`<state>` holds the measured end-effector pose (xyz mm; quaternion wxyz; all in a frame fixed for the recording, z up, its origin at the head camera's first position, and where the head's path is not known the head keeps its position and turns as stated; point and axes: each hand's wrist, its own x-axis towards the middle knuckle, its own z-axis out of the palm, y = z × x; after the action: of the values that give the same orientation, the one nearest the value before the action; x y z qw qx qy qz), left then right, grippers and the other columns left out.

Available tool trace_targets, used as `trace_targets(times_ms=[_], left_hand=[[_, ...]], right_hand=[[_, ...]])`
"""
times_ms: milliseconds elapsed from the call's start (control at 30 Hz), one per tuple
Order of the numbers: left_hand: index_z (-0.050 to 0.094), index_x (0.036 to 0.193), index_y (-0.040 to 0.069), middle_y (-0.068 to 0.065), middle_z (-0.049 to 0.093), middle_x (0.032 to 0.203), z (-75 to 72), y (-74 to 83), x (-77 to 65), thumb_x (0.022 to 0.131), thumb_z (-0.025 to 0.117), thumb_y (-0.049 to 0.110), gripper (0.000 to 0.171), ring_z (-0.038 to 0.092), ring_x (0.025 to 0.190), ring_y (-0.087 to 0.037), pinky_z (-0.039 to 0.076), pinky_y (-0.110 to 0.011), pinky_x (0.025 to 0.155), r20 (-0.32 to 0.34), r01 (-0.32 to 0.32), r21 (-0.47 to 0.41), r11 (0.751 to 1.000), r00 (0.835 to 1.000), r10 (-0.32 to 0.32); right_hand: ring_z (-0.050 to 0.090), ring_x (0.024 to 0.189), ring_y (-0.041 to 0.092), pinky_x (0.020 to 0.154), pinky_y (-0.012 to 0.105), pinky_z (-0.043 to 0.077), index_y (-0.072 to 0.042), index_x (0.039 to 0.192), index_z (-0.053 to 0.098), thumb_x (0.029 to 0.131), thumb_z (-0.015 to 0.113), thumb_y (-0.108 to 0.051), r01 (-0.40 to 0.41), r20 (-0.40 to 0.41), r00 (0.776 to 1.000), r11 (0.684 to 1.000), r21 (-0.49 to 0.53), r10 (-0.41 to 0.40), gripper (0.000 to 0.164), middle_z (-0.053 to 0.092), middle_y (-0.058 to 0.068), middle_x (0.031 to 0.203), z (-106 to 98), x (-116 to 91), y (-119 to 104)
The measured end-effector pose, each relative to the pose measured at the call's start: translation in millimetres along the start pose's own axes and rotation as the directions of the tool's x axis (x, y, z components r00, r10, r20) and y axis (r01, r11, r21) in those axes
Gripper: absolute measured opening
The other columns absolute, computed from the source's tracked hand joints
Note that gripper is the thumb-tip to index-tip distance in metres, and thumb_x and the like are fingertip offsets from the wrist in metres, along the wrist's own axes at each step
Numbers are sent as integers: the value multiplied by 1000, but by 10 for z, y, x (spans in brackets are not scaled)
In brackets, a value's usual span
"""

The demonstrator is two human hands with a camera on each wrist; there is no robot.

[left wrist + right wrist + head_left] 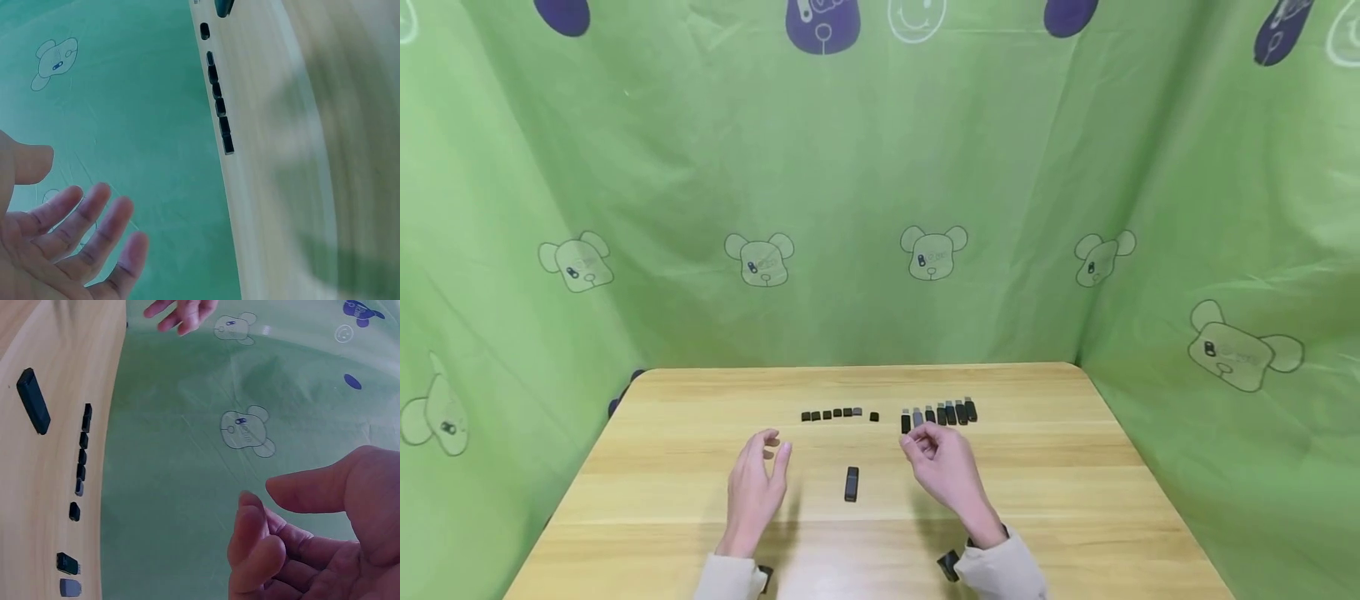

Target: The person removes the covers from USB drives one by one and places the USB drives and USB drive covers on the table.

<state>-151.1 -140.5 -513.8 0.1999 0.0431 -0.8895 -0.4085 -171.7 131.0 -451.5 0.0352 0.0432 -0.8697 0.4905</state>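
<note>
A dark capped USB stick (852, 484) lies on the table between the two hands, also in the right wrist view. My left hand (756, 487) hovers to its left, fingers spread and loosely bent, palm bare in the left wrist view. My right hand (946, 471) hovers to its right with loosely curled fingers; a small gap shows between thumb and index finger in the right wrist view, with nothing held. Beyond the right hand stands a row of uncapped USB sticks (951, 413), metal plugs facing away; the hand overlaps the nearest ones in the head view.
Several small caps (827, 415) form a row toward the back of the wooden table (647, 467). One black cap (874, 417) sits apart, right of that row. Green printed curtains (850, 325) enclose the back and sides.
</note>
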Motion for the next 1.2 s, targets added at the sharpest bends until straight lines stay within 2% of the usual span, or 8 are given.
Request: trace_targets(times_ms=[300, 467, 567, 700, 867, 1033, 1200], left_hand=[[60, 127, 0, -18, 71, 117, -36, -45, -114, 103, 59, 25, 34, 67, 102, -34, 54, -53, 87, -40, -1, 13, 1000, 999, 1], [60, 127, 0, -18, 71, 116, -36, -39, -134, 104, 57, 27, 35, 67, 102, -34, 54, -53, 87, -47, -4, 11, 1000, 999, 4], [60, 127, 0, -18, 71, 117, -36, -23, -141, 104, 57, 27, 35, 67, 102, -34, 54, -54, 88, -42, -2, 7, 1000, 999, 2], [60, 128, -1, -19, 71, 117, -30, -11, -153, 104, 57, 26, 36, 68, 103, -36, 54, -55, 89, -31, 6, 6, 1000, 1000, -5], [60, 127, 0, -19, 71, 116, -22, -19, -160, 104, 57, 26, 35, 68, 102, -36, 54, -55, 88, -33, 9, 11, 1000, 999, -9], [60, 126, -1, -19, 71, 116, -21, -31, -163, 103, 58, 25, 35, 68, 101, -36, 54, -54, 87, -37, 5, 13, 1000, 999, -5], [61, 126, -1, -20, 71, 115, -25, -35, -180, 103, 59, 24, 33, 68, 100, -36, 55, -53, 86, -28, 9, 16, 1000, 1000, -9]], right_hand=[[55, 62, 13, 56, 24, 47, -8, 90, 69, 95, 69, -20, -22, 76, 997, 993, -119, 32, 12, 64, 1, 73, 215, 74, 116], [54, 58, 13, 53, 26, 45, -7, 91, 66, 96, 68, -25, -51, 146, 986, 982, -182, 78, 19, 64, 2, 71, 376, 122, 147], [53, 54, 13, 49, 25, 44, -8, 89, 64, 96, 68, -29, -89, 186, 974, 973, -212, 130, 22, 63, 3, 69, 486, 147, 150], [53, 52, 13, 45, 22, 39, -11, 78, 59, 96, 68, -33, -129, 236, 952, 954, -272, 195, 29, 59, 1, 65, 616, 164, 162], [40, 42, 9, 38, 20, 26, -14, 61, 56, 95, 69, -39, -160, 288, 920, 925, -344, 266, 44, 52, -3, 50, 766, 184, 191], [32, 40, 7, 38, 20, 23, -13, 58, 55, 92, 72, -42, -144, 282, 917, 895, -423, 281, 48, 43, -6, 45, 878, 199, 206], [39, 45, 10, 42, 21, 28, -10, 67, 58, 85, 80, -37, -111, 274, 925, 880, -463, 261, 39, 53, -1, 53, 951, 202, 204]])
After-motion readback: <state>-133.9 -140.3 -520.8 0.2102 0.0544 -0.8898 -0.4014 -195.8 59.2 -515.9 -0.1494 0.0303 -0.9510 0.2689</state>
